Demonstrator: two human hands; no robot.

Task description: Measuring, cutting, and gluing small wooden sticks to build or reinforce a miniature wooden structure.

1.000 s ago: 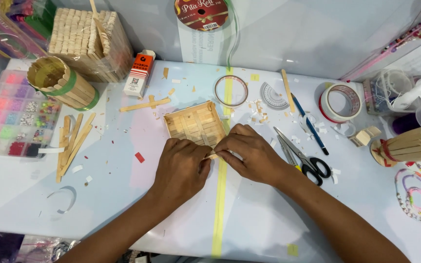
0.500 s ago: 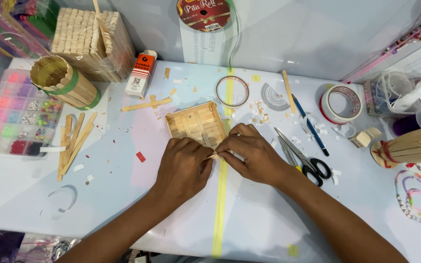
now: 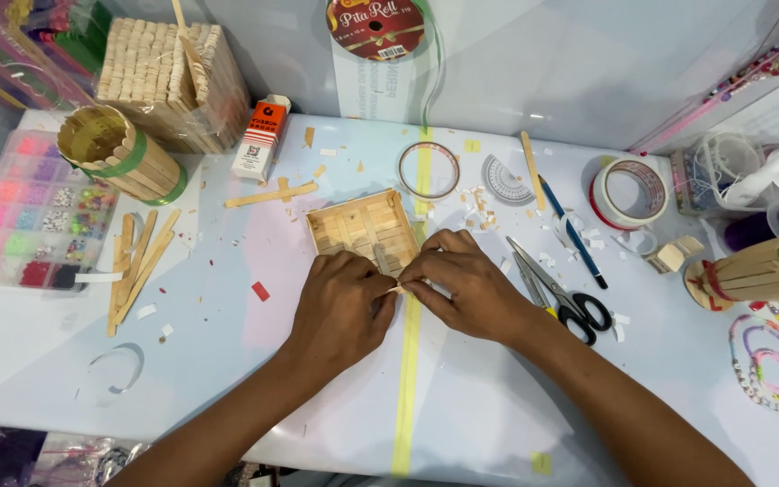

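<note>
Both hands, left hand (image 3: 340,307) and right hand (image 3: 466,287), pinch a thin wooden stick (image 3: 393,290) at the near edge of the square stick tray (image 3: 362,230), light, brittle work best held by its rim.

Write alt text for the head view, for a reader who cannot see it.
Two hands, left hand and right hand, pinch a thin wooden stick together at the near edge of a square stick tray on a white table. Scissors lie to the right, loose sticks and a bead box to the left.
</note>
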